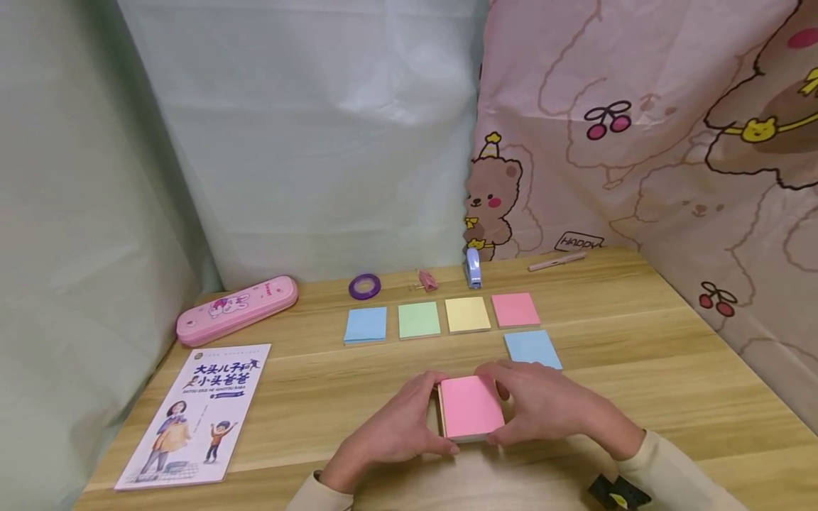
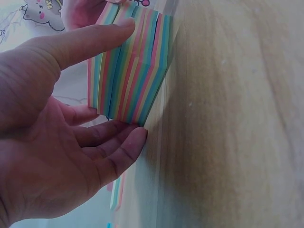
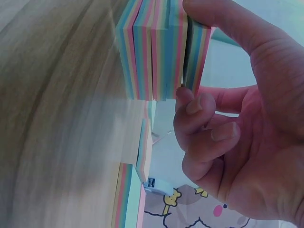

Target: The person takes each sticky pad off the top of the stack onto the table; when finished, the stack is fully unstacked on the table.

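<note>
**Sticky-note block held between two hands at the near edge of the worktop**

A thick block of sticky notes [image 1: 471,407], pink on top and striped in many colours along its sides, is held on the worktop [image 1: 639,369] directly in front of the person. It is clasped from both sides: the left hand [image 1: 390,433] is pressed against its left edge with thumb above and fingers below, and the right hand [image 1: 549,408] is curled round its right edge. In the right wrist view the thumb and fingertips [image 3: 199,102] are seen pinching part of the stack, where the block is split into sections with gaps between them. Judged from this two-sided grip, the block is being steadied on one side so that a portion can be parted from it on the other.

Five thinner pads are laid out beyond the hands. Four are set in a row, apart from one another: blue pad [image 1: 366,324], green pad [image 1: 418,319], yellow pad [image 1: 467,314], pink pad [image 1: 515,309]. A second blue pad [image 1: 532,348] lies alone in front of the row, near the right hand.

Behind the row one purple tape roll [image 1: 364,286], one pink binder clip [image 1: 427,280], one small stapler [image 1: 473,268] and one pen [image 1: 556,261] are counted. At the left one pink pencil case [image 1: 238,309] and one picture book [image 1: 194,415] are found.
</note>
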